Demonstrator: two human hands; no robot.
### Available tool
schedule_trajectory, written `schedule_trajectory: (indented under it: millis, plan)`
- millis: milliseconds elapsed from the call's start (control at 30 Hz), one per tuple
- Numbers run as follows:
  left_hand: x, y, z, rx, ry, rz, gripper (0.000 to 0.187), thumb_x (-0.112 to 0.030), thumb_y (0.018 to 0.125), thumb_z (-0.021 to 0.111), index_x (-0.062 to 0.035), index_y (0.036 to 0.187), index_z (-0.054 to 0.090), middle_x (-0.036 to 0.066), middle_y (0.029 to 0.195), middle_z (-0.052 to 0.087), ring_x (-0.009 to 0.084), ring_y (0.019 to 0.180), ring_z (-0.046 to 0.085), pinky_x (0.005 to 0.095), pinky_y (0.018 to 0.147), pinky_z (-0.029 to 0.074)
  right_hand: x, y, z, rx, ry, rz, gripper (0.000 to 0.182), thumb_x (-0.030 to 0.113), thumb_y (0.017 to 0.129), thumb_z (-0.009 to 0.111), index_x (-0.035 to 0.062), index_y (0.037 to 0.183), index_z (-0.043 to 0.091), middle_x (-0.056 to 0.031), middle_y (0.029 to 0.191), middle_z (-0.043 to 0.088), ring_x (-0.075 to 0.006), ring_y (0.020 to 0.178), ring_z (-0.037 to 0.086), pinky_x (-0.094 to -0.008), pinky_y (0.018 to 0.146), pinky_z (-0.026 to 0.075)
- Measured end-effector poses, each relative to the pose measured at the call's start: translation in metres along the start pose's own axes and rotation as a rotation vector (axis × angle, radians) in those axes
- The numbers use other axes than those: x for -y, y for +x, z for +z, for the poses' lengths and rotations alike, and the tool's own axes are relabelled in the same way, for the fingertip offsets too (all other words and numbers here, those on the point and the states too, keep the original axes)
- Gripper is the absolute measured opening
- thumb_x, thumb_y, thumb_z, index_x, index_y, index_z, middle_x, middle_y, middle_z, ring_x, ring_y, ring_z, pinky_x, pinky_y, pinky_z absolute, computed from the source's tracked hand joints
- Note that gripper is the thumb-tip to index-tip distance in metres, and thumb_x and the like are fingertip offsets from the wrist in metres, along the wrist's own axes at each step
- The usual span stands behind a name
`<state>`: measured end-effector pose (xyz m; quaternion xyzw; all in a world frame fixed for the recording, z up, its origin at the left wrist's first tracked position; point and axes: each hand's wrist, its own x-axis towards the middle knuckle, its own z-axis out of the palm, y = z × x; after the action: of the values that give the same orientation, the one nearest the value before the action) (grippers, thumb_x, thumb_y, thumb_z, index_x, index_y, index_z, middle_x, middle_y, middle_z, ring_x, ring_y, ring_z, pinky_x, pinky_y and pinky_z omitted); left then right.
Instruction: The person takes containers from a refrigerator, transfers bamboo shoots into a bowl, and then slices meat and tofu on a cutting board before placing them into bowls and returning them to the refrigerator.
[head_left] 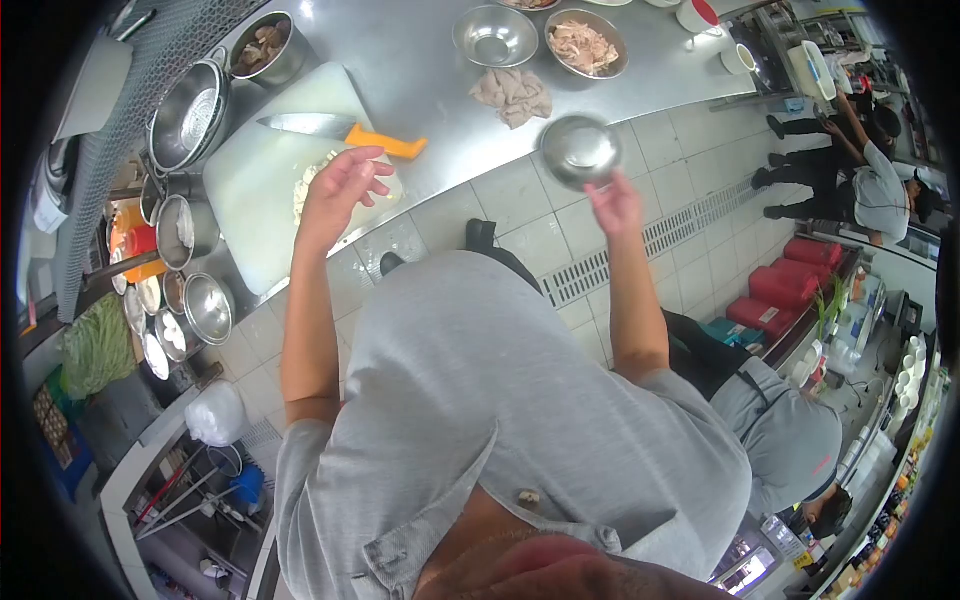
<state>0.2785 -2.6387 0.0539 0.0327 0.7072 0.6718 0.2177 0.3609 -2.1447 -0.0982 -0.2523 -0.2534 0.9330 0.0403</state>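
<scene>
My left hand (345, 192) is raised over the near edge of the white cutting board (250, 180), its fingers apart and nothing in them. Beneath and beside it lie chopped pale pieces (303, 192). A knife (385, 141) with an orange handle rests on the board, its handle end past the board's right side. At the right, my right hand (615, 207) grips the rim of a metal bowl (581, 151), which is over the floor just off the counter's front edge and slightly blurred. A crumpled cloth (512, 95) lies on the counter behind that bowl.
On the steel counter (420, 60) stand an empty metal bowl (495, 37) and a bowl of shredded meat (587, 46). Pots and a colander (188, 115) crowd the left. One person (780, 430) is behind at the right; others (880, 190) stand farther off.
</scene>
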Motion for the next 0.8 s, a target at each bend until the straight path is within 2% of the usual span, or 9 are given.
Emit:
schedule_trajectory:
  millis: [33,67,167,200,267,367,600,700,800]
  plan:
    - [0.002,0.0,0.002,0.002,0.012,-0.006,0.041,-0.033,0.106,0.058,-0.0014,0.131,0.065,0.009,0.115,0.074,0.0142,0.092,0.069,0.028,0.077,0.051,-0.011,0.012,-0.007,-0.11,-0.144,0.044,0.037,0.015,0.102,0.063,0.0001,0.135,0.058,-0.0164,0.138,0.062,-0.0297,0.119,0.065,-0.0467,0.089,0.063]
    - [0.001,0.001,0.001,-0.016,0.023,-0.005,0.04,-0.034,0.106,0.059,-0.0011,0.128,0.066,0.009,0.114,0.074,0.0139,0.092,0.069,0.0278,0.077,0.051,-0.015,-0.013,0.041,0.077,-0.277,-0.015,0.022,0.013,0.101,0.067,0.0008,0.119,0.068,-0.0103,0.118,0.07,-0.0215,0.1,0.07,-0.0406,0.075,0.064]
    - [-0.005,-0.004,-0.006,0.0,0.099,0.008,0.038,-0.035,0.105,0.061,-0.0005,0.118,0.071,0.008,0.109,0.075,0.0134,0.091,0.069,0.0281,0.075,0.052,-0.026,-0.067,0.152,0.322,-1.271,-0.268,0.008,0.006,0.091,0.075,0.0026,0.099,0.074,-0.0058,0.096,0.073,-0.0214,0.086,0.071,-0.0376,0.071,0.061]
    - [-0.008,-0.005,-0.004,-0.002,0.04,0.008,0.038,-0.036,0.104,0.063,0.0001,0.108,0.073,0.007,0.104,0.075,0.0132,0.089,0.069,0.0285,0.072,0.052,-0.033,-0.078,0.185,0.497,-1.431,-0.524,0.007,0.004,0.086,0.077,0.003,0.093,0.074,-0.0056,0.091,0.072,-0.0223,0.084,0.07,-0.0374,0.07,0.06]
    - [-0.011,-0.005,-0.004,0.012,0.049,0.043,0.038,-0.038,0.103,0.064,-0.0004,0.105,0.073,0.006,0.101,0.075,0.0134,0.086,0.07,0.0288,0.069,0.052,-0.052,-0.091,0.234,0.865,-1.687,-1.071,0.008,0.002,0.077,0.08,0.0039,0.083,0.075,-0.005,0.083,0.071,-0.024,0.078,0.069,-0.0369,0.068,0.058]
    - [-0.017,-0.013,-0.007,-0.075,0.092,0.045,0.034,-0.035,0.1,0.07,-0.0016,0.093,0.072,0.003,0.083,0.071,0.0111,0.07,0.065,0.0271,0.061,0.052,-0.085,-0.088,0.262,1.072,-1.616,-1.207,0.016,0.001,0.069,0.078,0.0036,0.084,0.075,-0.0074,0.086,0.071,-0.0274,0.08,0.069,-0.0377,0.07,0.058]
    - [-0.005,-0.052,-0.064,-0.441,0.135,0.07,0.016,-0.017,0.097,0.073,-0.0038,0.088,0.071,-0.004,0.07,0.062,0.004,0.061,0.055,0.0238,0.055,0.048,-0.12,-0.093,0.307,1.167,-1.408,-1.083,0.026,0.009,0.079,0.082,0.0017,0.103,0.075,-0.0105,0.101,0.075,-0.0263,0.093,0.073,-0.0381,0.081,0.061]
    - [0.002,-0.105,-0.133,-0.773,0.232,0.09,0.017,-0.02,0.096,0.073,-0.0022,0.096,0.074,-0.001,0.073,0.067,0.0061,0.061,0.058,0.0266,0.057,0.05,-0.126,-0.064,0.302,0.791,-1.41,-0.777,0.035,0.011,0.084,0.082,0.0013,0.116,0.072,-0.0138,0.109,0.076,-0.0279,0.096,0.075,-0.0391,0.085,0.061]
    - [0.013,-0.159,-0.177,-0.919,0.264,0.052,0.017,-0.019,0.096,0.073,-0.0021,0.095,0.074,0.0,0.077,0.07,0.0066,0.062,0.061,0.0253,0.057,0.051,-0.172,-0.021,0.289,0.802,-1.636,-0.413,0.042,0.025,0.085,0.082,0.002,0.119,0.07,-0.0168,0.111,0.075,-0.0327,0.098,0.074,-0.0403,0.087,0.06]
